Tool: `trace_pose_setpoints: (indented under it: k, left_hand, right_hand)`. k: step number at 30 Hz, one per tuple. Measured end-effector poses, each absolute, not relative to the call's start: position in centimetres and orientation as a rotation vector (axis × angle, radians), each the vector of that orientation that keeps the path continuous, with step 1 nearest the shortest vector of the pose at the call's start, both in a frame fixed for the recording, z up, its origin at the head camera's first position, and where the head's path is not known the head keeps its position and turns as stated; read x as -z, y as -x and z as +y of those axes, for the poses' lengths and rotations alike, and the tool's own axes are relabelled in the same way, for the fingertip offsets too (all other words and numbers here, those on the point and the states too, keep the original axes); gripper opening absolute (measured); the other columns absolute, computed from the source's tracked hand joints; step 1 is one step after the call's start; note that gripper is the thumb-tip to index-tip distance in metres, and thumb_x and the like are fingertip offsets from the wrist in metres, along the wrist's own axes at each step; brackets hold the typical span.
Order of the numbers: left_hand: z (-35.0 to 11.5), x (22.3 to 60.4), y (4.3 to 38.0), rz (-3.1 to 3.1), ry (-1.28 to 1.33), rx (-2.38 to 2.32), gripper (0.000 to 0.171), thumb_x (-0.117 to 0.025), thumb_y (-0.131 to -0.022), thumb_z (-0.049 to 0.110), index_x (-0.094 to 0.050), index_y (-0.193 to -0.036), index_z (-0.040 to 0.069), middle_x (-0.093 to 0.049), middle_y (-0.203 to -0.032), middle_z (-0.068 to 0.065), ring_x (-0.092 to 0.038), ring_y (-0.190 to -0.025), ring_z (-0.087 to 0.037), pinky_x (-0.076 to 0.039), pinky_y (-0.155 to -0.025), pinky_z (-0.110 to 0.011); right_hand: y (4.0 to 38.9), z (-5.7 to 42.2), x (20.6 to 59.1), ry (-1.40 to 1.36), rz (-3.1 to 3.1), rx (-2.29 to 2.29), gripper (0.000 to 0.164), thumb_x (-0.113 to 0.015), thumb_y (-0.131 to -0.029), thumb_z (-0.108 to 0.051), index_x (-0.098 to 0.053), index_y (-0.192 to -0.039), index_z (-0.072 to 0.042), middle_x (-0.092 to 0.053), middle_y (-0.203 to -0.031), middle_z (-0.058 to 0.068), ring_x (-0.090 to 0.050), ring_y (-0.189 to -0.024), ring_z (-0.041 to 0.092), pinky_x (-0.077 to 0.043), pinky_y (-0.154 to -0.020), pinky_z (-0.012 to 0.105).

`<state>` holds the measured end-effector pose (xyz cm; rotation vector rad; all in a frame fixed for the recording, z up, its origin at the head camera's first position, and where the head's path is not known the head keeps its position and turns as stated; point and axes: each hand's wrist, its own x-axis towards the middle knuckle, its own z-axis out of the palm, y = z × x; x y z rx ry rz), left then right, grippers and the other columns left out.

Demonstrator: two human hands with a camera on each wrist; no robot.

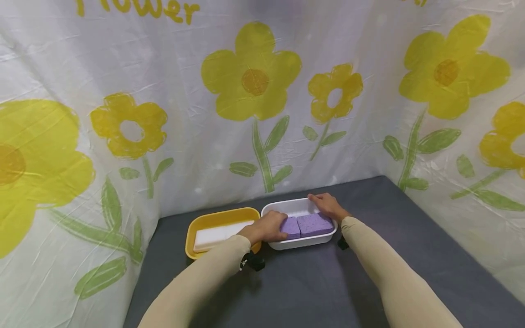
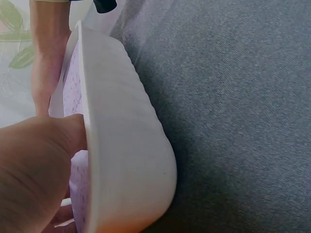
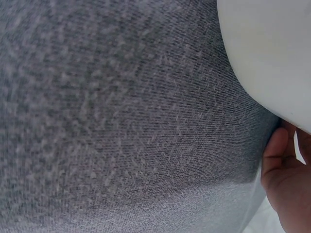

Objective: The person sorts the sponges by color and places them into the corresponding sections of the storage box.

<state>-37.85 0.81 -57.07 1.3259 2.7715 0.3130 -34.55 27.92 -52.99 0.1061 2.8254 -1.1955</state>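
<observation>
A white tray (image 1: 283, 245) with rounded ends holds two purple sponges lying side by side. My left hand (image 1: 270, 226) reaches over its left end and grips the left purple sponge (image 1: 292, 228), thumb toward the near rim and fingers across the top. In the left wrist view, the thumb dips just inside the tray's rim, beside the purple surface. At the back right corner, my right hand (image 1: 329, 206) holds the tray's rim, next to the right purple sponge (image 1: 315, 225). The right wrist view shows its fingers (image 3: 277, 143) against the outer wall.
Touching the white tray's left end is a yellow tray (image 1: 190, 243) with white blocks (image 1: 217, 235) inside, partly behind my left forearm. Both stand on a grey cloth-covered table (image 1: 303, 282). A flower-printed curtain (image 1: 184, 173) rises along the table's back and sides.
</observation>
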Motion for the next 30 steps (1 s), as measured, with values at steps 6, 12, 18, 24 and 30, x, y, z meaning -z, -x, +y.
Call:
trace_pose_setpoints:
  k: [6,12,18,24,30]
  left_hand:
    - [0.3,55.7,35.9,2.754,-1.298,-0.352,0.058,-0.084,-0.091,0.042,-0.069,-0.133,0.005,-0.074,-0.109,-0.005,-0.065,-0.099,-0.020,-0.055,-0.093,-0.038]
    - [-0.2,52.7,33.1,2.727,-1.232,-0.483,0.069,-0.078,-0.096,0.039,-0.061,-0.150,0.000,-0.072,-0.142,-0.014,-0.066,-0.132,-0.029,-0.051,-0.117,-0.047]
    - [-0.9,50.3,31.0,2.855,-1.134,-0.652,0.062,-0.070,-0.102,0.036,-0.060,-0.152,0.002,-0.065,-0.154,-0.016,-0.057,-0.147,-0.035,-0.042,-0.127,-0.047]
    - [-2.8,49.1,31.4,3.010,-1.071,-0.834,0.053,-0.062,-0.106,0.036,-0.065,-0.147,0.002,-0.067,-0.149,-0.017,-0.058,-0.143,-0.039,-0.044,-0.125,-0.052]
    - [-7.0,48.2,32.1,3.124,-0.983,-0.889,0.049,-0.054,-0.111,0.034,-0.065,-0.147,0.002,-0.067,-0.149,-0.019,-0.058,-0.143,-0.041,-0.044,-0.123,-0.057]
  right_hand:
    - [34.3,27.7,53.1,-0.100,2.816,1.195,0.069,-0.045,-0.114,-0.053,-0.064,-0.148,0.004,-0.061,-0.154,0.028,-0.055,-0.146,0.049,-0.043,-0.122,0.060]
    - [33.9,27.8,52.9,-0.056,2.858,1.144,0.064,-0.046,-0.115,-0.049,-0.067,-0.145,0.004,-0.065,-0.149,0.028,-0.058,-0.142,0.050,-0.046,-0.119,0.060]
    - [34.3,28.7,53.2,-0.013,2.903,1.113,0.077,-0.041,-0.112,-0.062,-0.068,-0.144,0.002,-0.067,-0.145,0.029,-0.060,-0.137,0.052,-0.048,-0.115,0.061]
    - [34.8,30.0,52.6,-0.011,2.987,0.996,0.093,-0.027,-0.110,-0.074,-0.063,-0.150,0.001,-0.063,-0.149,0.031,-0.057,-0.138,0.058,-0.047,-0.114,0.067]
    - [33.9,30.7,50.8,0.200,3.069,0.879,0.068,-0.036,-0.117,-0.053,-0.066,-0.147,0.000,-0.067,-0.145,0.028,-0.060,-0.137,0.054,-0.048,-0.112,0.067]
